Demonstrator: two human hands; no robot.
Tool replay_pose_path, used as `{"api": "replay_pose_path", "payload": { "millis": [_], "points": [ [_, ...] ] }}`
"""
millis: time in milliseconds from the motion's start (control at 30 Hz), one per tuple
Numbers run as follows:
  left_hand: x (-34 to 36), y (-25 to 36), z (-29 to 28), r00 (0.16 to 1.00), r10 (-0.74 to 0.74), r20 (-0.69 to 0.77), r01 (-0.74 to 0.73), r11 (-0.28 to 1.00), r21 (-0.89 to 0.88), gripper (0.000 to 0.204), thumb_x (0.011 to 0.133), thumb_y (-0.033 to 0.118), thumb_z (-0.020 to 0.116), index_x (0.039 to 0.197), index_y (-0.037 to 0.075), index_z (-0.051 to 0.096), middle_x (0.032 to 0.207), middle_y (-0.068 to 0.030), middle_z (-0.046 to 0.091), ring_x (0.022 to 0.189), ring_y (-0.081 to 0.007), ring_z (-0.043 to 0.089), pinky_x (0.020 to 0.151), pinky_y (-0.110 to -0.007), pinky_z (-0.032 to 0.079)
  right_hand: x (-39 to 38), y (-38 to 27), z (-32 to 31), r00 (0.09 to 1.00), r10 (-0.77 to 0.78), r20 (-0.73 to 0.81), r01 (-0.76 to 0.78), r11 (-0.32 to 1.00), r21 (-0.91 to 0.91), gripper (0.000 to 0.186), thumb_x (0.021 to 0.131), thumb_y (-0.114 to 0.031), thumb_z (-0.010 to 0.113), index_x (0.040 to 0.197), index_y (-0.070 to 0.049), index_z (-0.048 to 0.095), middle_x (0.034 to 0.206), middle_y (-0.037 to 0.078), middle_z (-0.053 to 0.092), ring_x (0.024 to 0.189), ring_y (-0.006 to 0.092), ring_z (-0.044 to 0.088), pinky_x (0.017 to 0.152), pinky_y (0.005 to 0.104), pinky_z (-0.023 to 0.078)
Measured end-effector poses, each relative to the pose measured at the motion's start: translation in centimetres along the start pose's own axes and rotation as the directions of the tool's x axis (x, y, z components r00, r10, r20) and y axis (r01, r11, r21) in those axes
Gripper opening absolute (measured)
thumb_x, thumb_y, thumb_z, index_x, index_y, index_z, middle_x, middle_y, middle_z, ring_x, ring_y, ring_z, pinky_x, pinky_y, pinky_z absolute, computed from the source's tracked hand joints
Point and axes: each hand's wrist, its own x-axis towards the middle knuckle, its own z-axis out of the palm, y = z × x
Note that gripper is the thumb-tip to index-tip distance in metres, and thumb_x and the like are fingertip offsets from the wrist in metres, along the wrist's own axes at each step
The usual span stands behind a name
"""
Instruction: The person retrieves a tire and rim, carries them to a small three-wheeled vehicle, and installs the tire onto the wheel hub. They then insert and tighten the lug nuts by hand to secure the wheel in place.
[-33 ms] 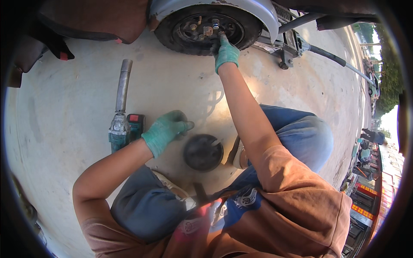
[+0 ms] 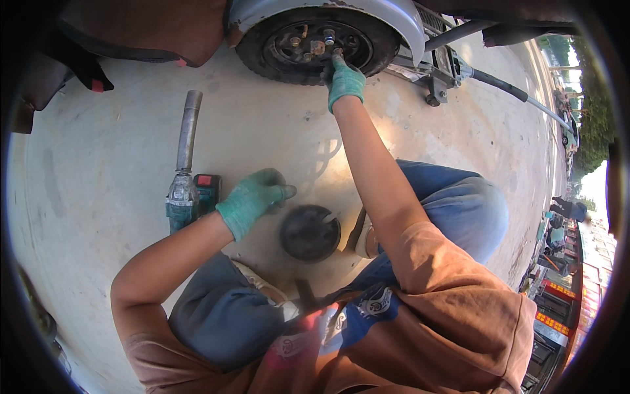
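My right hand (image 2: 346, 80), in a green glove with dark fingertips, reaches up to the wheel (image 2: 282, 62) at the top. Its fingers are closed on a wheel nut (image 2: 338, 50) at the lower right of the hub; the fingers partly cover it. Other nuts and bare studs show around the rusty hub centre (image 2: 317, 47). My left hand (image 2: 254, 197), gloved alike, hovers over the floor with curled fingers and the thumb pressed near them. What it holds, if anything, is hidden. Close to it lies a round black cover (image 2: 310, 233) with a notch in its edge.
A green cordless impact wrench (image 2: 182, 197) with a long metal socket tube (image 2: 189, 131) lies left of my left hand. Right of the wheel stands a floor jack (image 2: 436, 82), its long handle (image 2: 505, 87) slanting outward. A pale blue fender (image 2: 394, 20) arches over the tyre.
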Motion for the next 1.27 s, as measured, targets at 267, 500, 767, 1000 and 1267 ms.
{"api": "replay_pose_path", "payload": {
  "millis": [267,500,767,1000,1267],
  "points": [
    [0.0,-0.1,0.0,1.0,0.015,0.002,-0.015,1.0,0.002,0.018,0.084,0.01,0.07,0.078,0.014,0.053,0.069,0.0032,0.055,0.058,-0.0069,0.052,0.052,-0.02,0.042,0.7,0.4,-0.7,0.997,0.076,-0.006,-0.076,0.996,0.051,0.022,0.087,-0.03,0.069,0.086,-0.01,0.059,0.069,0.005,0.06,0.051,0.0167,0.053,0.044,0.0291,0.046],
    [0.2,-0.2,-0.1,1.0,0.005,0.013,-0.005,1.0,0.002,0.018,0.084,0.01,0.07,0.079,0.014,0.053,0.07,0.0032,0.055,0.059,-0.0071,0.052,0.053,-0.021,0.043,0.4,0.9,-0.8,0.991,0.112,0.075,-0.122,0.98,0.155,0.028,0.09,-0.038,0.062,0.085,-0.01,0.059,0.067,0.004,0.057,0.05,0.0169,0.05,0.048,0.0307,0.046],
    [0.2,0.1,-0.2,1.0,0.007,0.005,-0.007,0.998,-0.058,0.015,0.085,0.009,0.068,0.083,0.014,0.054,0.071,0.003,0.056,0.061,-0.0077,0.054,0.055,-0.021,0.044,0.0,0.9,-0.7,0.987,0.133,0.089,-0.143,0.982,0.121,0.036,0.094,-0.043,0.054,0.086,-0.009,0.059,0.068,0.005,0.057,0.053,0.0166,0.051,0.05,0.0308,0.045],
    [0.4,0.5,-0.3,1.0,-0.017,0.016,0.018,0.999,-0.041,0.014,0.085,0.009,0.068,0.084,0.013,0.055,0.076,0.0029,0.058,0.064,-0.0079,0.056,0.056,-0.021,0.045,0.4,1.1,-0.9,0.99,0.122,0.078,-0.127,0.989,0.072,0.03,0.094,-0.036,0.056,0.085,-0.008,0.061,0.072,0.005,0.062,0.055,0.0165,0.053,0.049,0.0306,0.045],
    [0.3,0.3,-0.5,0.999,-0.001,0.034,0.003,0.999,-0.052,0.012,0.086,0.01,0.068,0.085,0.013,0.055,0.077,0.0027,0.059,0.064,-0.0081,0.056,0.057,-0.021,0.046,1.5,2.0,-0.8,0.964,0.174,0.201,-0.218,0.95,0.225,0.04,0.084,-0.044,0.067,0.105,-0.011,0.06,0.076,0.006,0.064,0.059,0.0219,0.061,0.053,0.0345,0.052]
  ]
}}
